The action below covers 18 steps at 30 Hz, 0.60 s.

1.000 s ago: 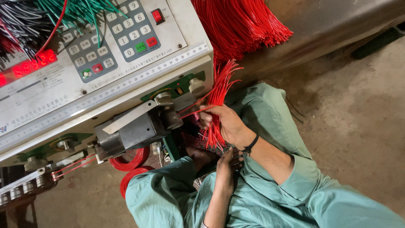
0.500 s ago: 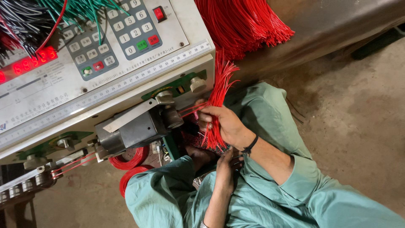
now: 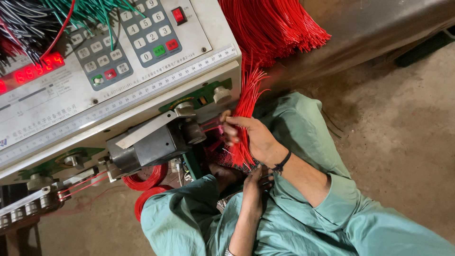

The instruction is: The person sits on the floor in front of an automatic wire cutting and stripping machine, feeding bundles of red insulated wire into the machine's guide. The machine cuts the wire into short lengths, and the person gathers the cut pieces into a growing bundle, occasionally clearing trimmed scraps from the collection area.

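Head view: my right hand is closed around a bundle of cut red wires, just beside the wire-cutting machine's outlet head. My left hand sits below at the bundle's lower ends; can't tell whether it's pinching or just steadying.

Risks as I see them: fingers are close to the outlet, so a pinch is possible. A loose grip lets ends splay and drop to the floor. The hanging red wire hank nearby could snag.
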Available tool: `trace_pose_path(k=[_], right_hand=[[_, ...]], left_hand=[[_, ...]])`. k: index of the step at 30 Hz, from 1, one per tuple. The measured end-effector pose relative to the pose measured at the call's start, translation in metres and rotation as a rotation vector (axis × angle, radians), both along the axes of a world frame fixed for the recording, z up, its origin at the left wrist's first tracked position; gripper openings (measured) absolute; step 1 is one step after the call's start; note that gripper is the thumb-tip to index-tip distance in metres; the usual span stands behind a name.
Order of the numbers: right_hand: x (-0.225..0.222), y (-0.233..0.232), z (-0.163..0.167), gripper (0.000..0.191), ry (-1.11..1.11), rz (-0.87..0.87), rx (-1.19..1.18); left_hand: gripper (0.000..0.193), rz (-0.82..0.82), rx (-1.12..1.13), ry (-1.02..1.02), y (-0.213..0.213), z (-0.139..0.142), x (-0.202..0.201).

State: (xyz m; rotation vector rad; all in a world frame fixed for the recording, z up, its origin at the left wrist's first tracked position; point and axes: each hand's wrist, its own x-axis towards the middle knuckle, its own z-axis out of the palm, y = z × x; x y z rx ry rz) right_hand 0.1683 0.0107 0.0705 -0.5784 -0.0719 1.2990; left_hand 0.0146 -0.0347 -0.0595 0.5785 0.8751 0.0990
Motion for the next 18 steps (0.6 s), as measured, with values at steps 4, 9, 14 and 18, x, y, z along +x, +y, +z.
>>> trace_pose_path(k=[4, 9, 14, 18], right_hand=[[0.001, -0.001, -0.014, 0.011, -0.059, 0.016, 0.139], [-0.002, -0.006, 0.012, 0.022, -0.088, 0.005, 0.021], [-0.005, -0.003, 0.020, 0.015, 0.035, -0.124, -0.304], [0.000, -0.001, -0.003, 0.015, -0.075, -0.026, 0.083]], left_hand=[[0.035, 0.001, 0.010, 0.001, 0.000, 0.000, 0.000], [0.035, -0.005, 0.017, 0.002, 0.001, 0.002, 0.000], [0.035, -0.004, 0.020, 0.009, 0.000, 0.003, 0.000], [0.036, -0.018, 0.022, 0.014, 0.001, 0.001, 0.000]])
